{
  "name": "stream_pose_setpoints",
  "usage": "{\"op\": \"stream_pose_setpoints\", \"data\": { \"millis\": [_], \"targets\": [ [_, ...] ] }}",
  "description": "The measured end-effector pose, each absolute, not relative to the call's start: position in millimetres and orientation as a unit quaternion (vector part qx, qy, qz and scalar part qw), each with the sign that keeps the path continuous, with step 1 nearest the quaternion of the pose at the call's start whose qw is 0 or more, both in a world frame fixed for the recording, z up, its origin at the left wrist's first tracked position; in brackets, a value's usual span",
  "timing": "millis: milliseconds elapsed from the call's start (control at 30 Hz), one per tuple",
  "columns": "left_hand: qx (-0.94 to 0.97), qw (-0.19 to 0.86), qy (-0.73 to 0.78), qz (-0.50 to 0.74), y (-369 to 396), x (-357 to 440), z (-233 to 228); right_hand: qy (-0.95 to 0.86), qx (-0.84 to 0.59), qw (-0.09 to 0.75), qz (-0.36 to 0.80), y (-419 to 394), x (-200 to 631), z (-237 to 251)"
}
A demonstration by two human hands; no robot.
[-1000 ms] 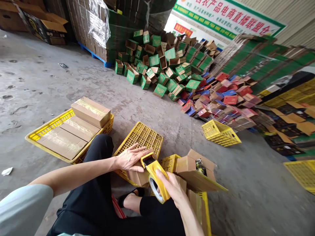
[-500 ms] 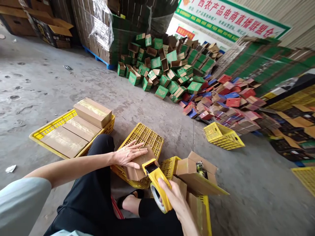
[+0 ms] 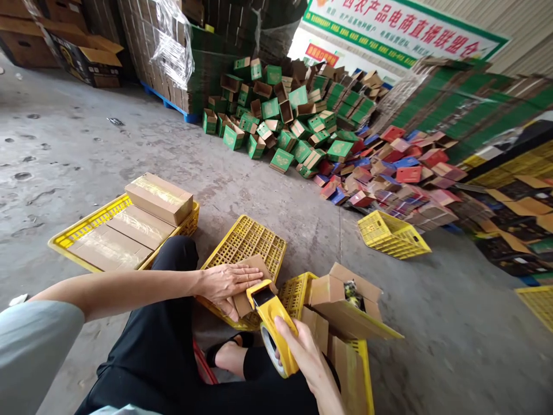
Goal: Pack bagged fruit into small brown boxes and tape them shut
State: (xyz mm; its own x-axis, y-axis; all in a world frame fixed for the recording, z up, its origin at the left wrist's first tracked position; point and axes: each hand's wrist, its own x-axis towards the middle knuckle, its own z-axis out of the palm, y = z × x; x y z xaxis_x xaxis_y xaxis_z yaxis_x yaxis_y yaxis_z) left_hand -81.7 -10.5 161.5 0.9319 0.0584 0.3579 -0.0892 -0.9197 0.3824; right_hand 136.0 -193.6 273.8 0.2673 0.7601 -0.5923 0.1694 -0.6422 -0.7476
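Head view, what I see:

- My left hand point(image 3: 227, 283), lower centre: fingers together, laid flat, palm pressing down on a small box point(image 3: 250, 276). Thumb curls under the box's near edge.
- The box rests on an overturned crate point(image 3: 248, 242), yellow, just past my knee. Flaps look closed under the hand; I can't tell if the seam is taped.
- My right hand point(image 3: 302, 351), bottom centre: fingers wrapped tight around the handle of a tape gun point(image 3: 270, 323), yellow. Its black front end touches the box's right edge, beside my left fingertips. Tape roll hangs below, near my leg.
- Just right of the gun: an open box point(image 3: 345, 302), flaps up, something dark and yellowish inside, too small to identify. It sits in another yellow basket point(image 3: 298, 285).
- Left of frame: a shallow yellow tray point(image 3: 82, 227) on the floor holding sealed boxes point(image 3: 129, 230) laid flat, 1 more stacked on top at the far end.
- Right of centre: a lone yellow basket point(image 3: 391, 233), tilted on the concrete, well apart from my hands.
- Top centre: a pile of green cartons point(image 3: 280, 115); red and blue ones point(image 3: 389, 173) spill to its right.
- Top right: a banner point(image 3: 401, 29) with red characters.
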Motion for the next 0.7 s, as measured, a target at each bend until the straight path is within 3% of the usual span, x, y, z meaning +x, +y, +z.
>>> {"op": "stream_pose_setpoints", "data": {
  "millis": [200, 700],
  "targets": [
    [0.963, 0.207, -0.003, 0.173, 0, -82, 166, -0.293, -0.764, 0.266, 0.510, -223, 156, 274],
    [0.967, 0.209, -0.041, 0.136, -34, -64, 174, -0.269, -0.767, 0.329, 0.480, -238, 152, 265]
  ]
}}
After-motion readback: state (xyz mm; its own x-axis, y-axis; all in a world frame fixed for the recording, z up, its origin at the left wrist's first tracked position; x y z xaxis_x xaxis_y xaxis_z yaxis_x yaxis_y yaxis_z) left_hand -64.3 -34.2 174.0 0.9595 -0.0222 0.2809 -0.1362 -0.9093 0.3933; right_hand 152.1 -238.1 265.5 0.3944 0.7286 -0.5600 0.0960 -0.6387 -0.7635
